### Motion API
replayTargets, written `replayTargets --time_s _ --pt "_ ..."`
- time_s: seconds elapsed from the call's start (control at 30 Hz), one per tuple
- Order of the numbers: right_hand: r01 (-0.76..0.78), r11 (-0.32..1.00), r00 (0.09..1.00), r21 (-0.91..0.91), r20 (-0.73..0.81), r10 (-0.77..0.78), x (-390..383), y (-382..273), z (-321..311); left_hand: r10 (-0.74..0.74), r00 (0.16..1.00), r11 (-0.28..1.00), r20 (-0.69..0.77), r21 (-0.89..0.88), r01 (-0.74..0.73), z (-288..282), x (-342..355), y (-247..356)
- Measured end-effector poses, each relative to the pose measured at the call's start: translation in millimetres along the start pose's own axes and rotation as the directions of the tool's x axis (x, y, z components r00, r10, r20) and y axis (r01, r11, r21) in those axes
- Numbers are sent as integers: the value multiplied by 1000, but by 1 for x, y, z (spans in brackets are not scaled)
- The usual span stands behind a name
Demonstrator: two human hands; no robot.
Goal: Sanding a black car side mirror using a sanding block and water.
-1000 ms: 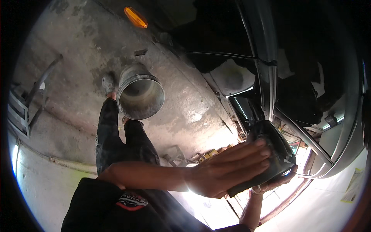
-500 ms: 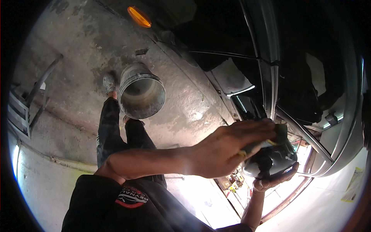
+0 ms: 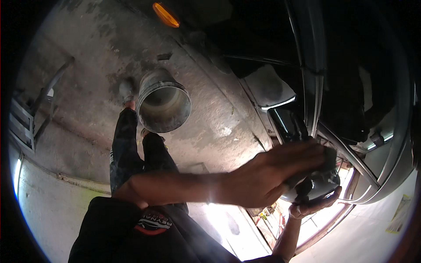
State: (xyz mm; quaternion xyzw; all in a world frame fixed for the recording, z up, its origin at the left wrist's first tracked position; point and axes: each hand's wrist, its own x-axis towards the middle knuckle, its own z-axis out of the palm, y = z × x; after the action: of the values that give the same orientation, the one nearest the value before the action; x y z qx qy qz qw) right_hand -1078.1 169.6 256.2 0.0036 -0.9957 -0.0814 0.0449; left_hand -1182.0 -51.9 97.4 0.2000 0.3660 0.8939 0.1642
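A black car side mirror (image 3: 322, 184) with glossy, patchy wet-looking areas sticks out from the dark car at the right. My left hand (image 3: 274, 171) reaches across from the left and lies over its top, pressing a dark greenish pad (image 3: 330, 157) on the housing. The fingers are slightly smeared, and the hand covers part of the pad and mirror. From below, my right hand (image 3: 313, 207) cups the mirror's underside, its fingers along the lower edge.
A grey bucket (image 3: 144, 107) stands on the concrete floor (image 3: 210, 105) by my feet. The black car body (image 3: 258, 35) fills the upper right, with an orange side light (image 3: 165, 15). A metal frame (image 3: 22, 125) leans at the far left.
My left hand has slid a little right and down over the mirror with the pad. My right hand keeps its place beneath. The whole view has shifted slightly.
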Motion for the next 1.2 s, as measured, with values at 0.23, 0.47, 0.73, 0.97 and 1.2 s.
replayTargets --time_s 0.23,0.47,0.73,0.97,1.2 --pt "50 993 998 -102 -22 -53 -11 9 -6 -53 986 998 -155 14 56 1 -3 -2" --pt "45 990 999 -133 -15 -47 -8 7 -7 -87 969 996 -230 -9 88 3 -10 -1" --pt "60 989 998 -135 -10 -62 -7 12 -6 -32 967 998 -252 50 46 3 -11 -4" --pt "40 993 999 -113 -27 -43 -3 6 -5 -597 788 769 150 -175 615 -46 4 21" --pt "36 997 998 -68 -51 -40 -9 13 -2 105 972 991 -208 99 -86 18 -14 4"
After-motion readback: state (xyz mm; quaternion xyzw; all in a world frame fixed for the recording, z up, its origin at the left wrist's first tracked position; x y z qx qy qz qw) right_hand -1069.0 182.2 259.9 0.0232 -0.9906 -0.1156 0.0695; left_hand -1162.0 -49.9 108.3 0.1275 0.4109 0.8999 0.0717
